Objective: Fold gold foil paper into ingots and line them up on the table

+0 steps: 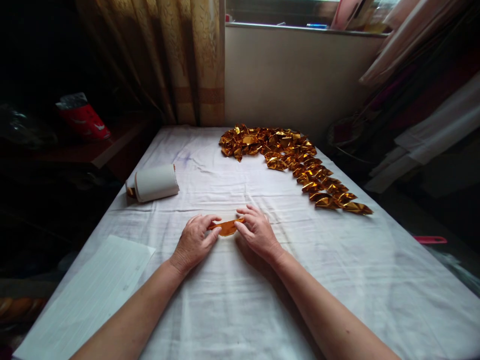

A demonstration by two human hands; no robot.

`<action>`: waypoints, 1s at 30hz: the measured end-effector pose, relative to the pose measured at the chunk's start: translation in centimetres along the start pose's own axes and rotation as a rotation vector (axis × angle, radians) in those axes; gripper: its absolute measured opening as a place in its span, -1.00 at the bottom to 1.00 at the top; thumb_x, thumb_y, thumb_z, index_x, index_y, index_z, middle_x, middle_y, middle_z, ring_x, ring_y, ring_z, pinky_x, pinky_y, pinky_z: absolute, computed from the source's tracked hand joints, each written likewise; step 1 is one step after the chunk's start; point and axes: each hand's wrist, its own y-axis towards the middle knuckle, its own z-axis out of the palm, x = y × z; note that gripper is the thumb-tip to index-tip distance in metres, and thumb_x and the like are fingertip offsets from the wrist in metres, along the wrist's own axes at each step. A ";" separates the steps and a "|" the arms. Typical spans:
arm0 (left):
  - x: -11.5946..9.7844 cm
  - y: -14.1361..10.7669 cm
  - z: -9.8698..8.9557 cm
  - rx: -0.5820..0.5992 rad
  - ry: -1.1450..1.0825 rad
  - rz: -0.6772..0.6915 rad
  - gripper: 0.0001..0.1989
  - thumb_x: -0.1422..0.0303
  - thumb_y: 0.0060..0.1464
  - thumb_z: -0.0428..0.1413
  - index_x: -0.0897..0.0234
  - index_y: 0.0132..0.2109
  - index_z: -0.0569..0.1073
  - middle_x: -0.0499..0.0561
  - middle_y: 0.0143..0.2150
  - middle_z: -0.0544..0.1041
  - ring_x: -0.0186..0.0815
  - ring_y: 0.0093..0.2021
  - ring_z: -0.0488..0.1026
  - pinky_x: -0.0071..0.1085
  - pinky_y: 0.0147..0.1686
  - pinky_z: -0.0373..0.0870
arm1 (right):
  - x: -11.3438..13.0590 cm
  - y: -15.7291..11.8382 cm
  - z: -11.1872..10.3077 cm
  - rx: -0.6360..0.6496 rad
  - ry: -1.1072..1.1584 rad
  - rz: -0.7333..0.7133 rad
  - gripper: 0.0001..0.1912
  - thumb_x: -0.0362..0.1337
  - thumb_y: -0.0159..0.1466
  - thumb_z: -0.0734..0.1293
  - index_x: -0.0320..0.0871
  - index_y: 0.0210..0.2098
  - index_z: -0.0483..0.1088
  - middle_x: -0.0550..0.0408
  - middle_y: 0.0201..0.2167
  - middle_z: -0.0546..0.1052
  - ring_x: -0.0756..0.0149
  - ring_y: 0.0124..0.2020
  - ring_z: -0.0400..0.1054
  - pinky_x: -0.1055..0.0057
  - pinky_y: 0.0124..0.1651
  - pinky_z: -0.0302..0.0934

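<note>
Between my hands is a small piece of orange-gold foil paper (227, 229), its upper edge looking rolled or folded and its lower part bulging toward me. My left hand (195, 239) pinches the left end between thumb and fingers. At the other end, my right hand (258, 232) grips it the same way, thumb below and fingers above. The foil is just over the white cloth, and I cannot tell if it touches. Farther back to the right, many shiny gold folded foil pieces (277, 142) lie in a curved row, heaped at the far end.
A white roll (156, 183) lies on its side at the left of the white-covered table (210, 310). Nearer me is a lined paper sheet (93, 290). A red container (84, 122) stands on a side surface beyond the left edge. Hanging clothes (431, 125) crowd the right.
</note>
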 end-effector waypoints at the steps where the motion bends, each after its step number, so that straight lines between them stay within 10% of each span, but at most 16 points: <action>1: 0.0 0.0 0.1 0.000 0.024 -0.017 -0.81 0.32 0.21 0.05 0.19 -0.05 0.44 -0.03 -0.28 0.58 -0.24 -0.24 0.50 -0.21 -0.06 0.40 | 0.0 -0.1 0.2 -0.004 -0.026 0.027 -0.85 -0.25 0.26 0.30 -0.08 -0.32 0.52 0.02 0.01 0.55 0.02 0.25 0.21 -0.04 0.25 0.07; 14: -2.9 -1.2 0.6 0.062 0.320 0.276 -0.77 0.34 0.26 0.03 0.25 0.00 0.49 0.09 -0.01 0.57 -0.15 0.01 0.45 -0.13 0.12 0.29 | -0.1 -0.7 1.0 -0.133 -0.181 0.088 -0.79 -0.26 0.24 0.30 -0.12 -0.12 0.41 -0.10 0.14 0.43 -0.01 0.27 0.14 0.01 0.24 0.00; 30: -3.0 -1.4 0.6 0.119 0.326 0.256 -0.74 0.37 0.26 0.00 0.24 0.04 0.48 0.09 0.01 0.58 -0.13 0.07 0.46 -0.05 0.19 0.22 | -0.3 0.2 0.7 -0.125 -0.163 0.140 -0.77 -0.22 0.21 0.30 -0.09 -0.13 0.40 -0.11 0.13 0.43 0.02 0.20 0.20 0.04 0.18 0.02</action>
